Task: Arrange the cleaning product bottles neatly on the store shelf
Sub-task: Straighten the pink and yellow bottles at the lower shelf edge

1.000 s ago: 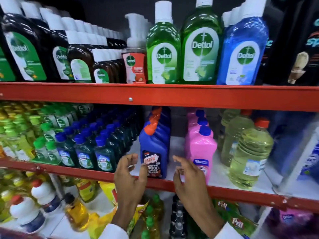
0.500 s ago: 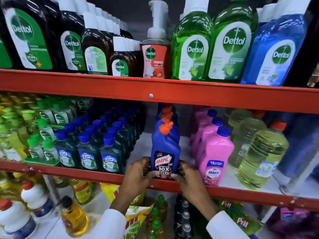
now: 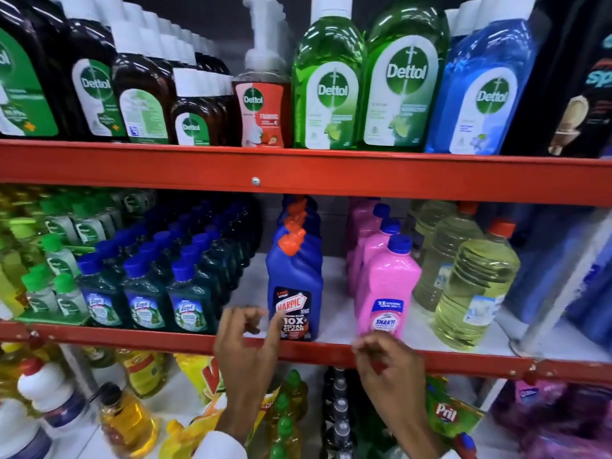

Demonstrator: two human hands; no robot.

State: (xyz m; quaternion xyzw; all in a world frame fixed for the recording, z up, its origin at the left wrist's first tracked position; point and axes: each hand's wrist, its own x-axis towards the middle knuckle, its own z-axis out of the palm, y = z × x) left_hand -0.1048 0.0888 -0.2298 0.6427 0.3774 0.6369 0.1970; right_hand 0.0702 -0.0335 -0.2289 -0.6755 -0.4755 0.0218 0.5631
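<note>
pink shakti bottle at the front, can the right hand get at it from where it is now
Probably yes: the right hand hovers at the shelf edge just below the pink bottle, fingers loosely open, with nothing between them.

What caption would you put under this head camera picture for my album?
Two hands hover open at the red shelf edge beside a blue Harpic bottle and pink Shakti bottle.

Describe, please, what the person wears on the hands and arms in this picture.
Both hands are bare: the left hand and the right hand show no gloves, and I see no rings or watch. At the bottom edge, each wrist ends in a white sleeve cuff, plain, without visible markings.
</note>
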